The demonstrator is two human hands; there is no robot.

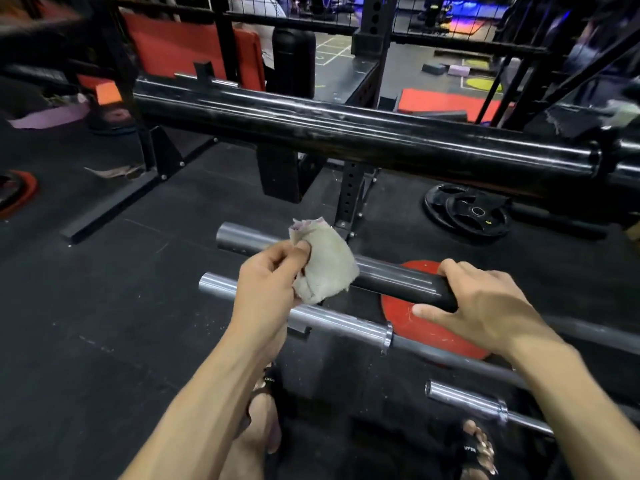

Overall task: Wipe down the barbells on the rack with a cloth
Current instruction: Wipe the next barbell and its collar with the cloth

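Several barbells lie side by side on a low rack in front of me. My left hand (273, 278) grips a bunched off-white cloth (325, 265) that rests against the sleeve of the middle barbell (391, 277). My right hand (485, 306) is closed around the same dark sleeve further right. A silver barbell (339, 320) lies just nearer to me, passing under my left wrist, and a third barbell (467, 398) sits closest, at lower right. A thick black barbell sleeve (346, 133) runs across the view higher up and farther away.
A red weight plate (426, 327) lies on the floor under the bars, and black plates (467, 211) lie farther right. Black rack uprights (349, 199) and a floor brace stand behind. My sandalled feet (266, 403) are on the black rubber floor.
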